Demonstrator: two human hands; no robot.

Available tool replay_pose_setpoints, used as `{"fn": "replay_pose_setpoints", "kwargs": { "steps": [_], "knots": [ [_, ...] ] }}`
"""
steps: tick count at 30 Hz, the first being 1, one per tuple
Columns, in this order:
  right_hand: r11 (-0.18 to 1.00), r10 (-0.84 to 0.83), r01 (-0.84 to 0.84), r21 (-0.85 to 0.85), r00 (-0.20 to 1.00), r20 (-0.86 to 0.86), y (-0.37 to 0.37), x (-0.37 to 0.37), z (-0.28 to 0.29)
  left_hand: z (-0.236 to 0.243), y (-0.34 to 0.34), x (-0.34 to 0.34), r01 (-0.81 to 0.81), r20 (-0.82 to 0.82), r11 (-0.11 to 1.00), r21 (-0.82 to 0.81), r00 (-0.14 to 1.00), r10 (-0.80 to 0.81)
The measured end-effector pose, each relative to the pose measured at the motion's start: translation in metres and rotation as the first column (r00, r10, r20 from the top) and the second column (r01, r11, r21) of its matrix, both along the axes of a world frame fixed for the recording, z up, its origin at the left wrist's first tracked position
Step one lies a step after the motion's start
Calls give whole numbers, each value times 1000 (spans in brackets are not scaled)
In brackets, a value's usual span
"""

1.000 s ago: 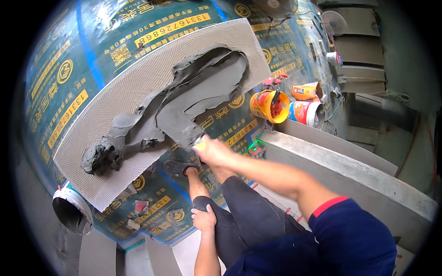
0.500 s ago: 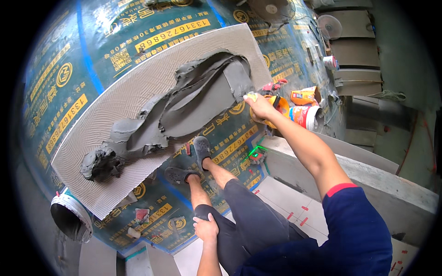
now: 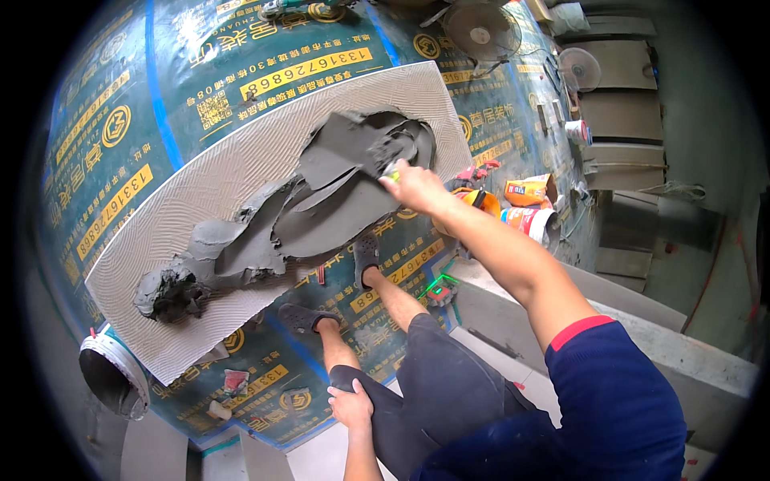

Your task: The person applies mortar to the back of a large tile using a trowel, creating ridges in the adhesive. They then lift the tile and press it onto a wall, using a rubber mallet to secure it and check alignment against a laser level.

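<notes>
My right hand (image 3: 419, 189) grips the yellow-green handle of a trowel (image 3: 393, 172) over the right part of a large slab (image 3: 172, 329). The trowel's blade is smeared with grey mortar and hard to tell from the layer under it. A thick band of wet grey mortar (image 3: 321, 208) runs across the slab, smooth in places, with a rough dark lump at its left end. Fine combed ridges cover the slab around it. My left hand (image 3: 351, 403) rests on my left knee, fingers laid over it, holding nothing.
A mortar-lined bucket (image 3: 115, 375) lies at the lower left. To the right are a white bucket (image 3: 533, 224), an orange bag (image 3: 529, 191) and a green-lit laser level (image 3: 439, 290). A low wall (image 3: 626, 329) stands beside me; fans (image 3: 481, 32) are at the back. Printed green sheeting covers the floor.
My right hand has moved left and slightly nearer with the trowel, from the mortar's right edge onto its right part. The mortar there is reshaped. My left hand stays on my knee.
</notes>
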State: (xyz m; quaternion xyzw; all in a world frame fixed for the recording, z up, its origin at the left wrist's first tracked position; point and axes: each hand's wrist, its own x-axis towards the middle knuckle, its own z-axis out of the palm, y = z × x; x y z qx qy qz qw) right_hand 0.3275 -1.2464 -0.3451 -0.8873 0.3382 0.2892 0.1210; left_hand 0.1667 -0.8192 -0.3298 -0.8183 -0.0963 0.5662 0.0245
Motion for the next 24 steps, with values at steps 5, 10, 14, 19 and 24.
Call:
{"fn": "replay_pose_setpoints", "kwargs": {
  "steps": [5, 10, 14, 19, 24],
  "knots": [
    [971, -230, 234, -54, 971, 71, -59, -17, -16, 5, -30, -23, -56, -18, 998, 31, 998, 57],
    [610, -627, 624, 489, 757, -183, 21, -17, -1, 4, -45, -24, -44, -4, 992, 121, 999, 45],
    [995, -95, 94, 41, 995, 19, -76, -68, -15, 1, -64, -28, -17, -6, 993, 119, 1000, 18],
    [949, -266, 298, -101, 932, 247, -176, -68, -28, -5, -91, -52, 52, -67, 990, 129, 997, -43],
    [630, -553, 609, 482, 787, -273, -99, -71, 15, -12, -90, -58, 89, -70, 975, 206, 995, -76]
  ]
}}
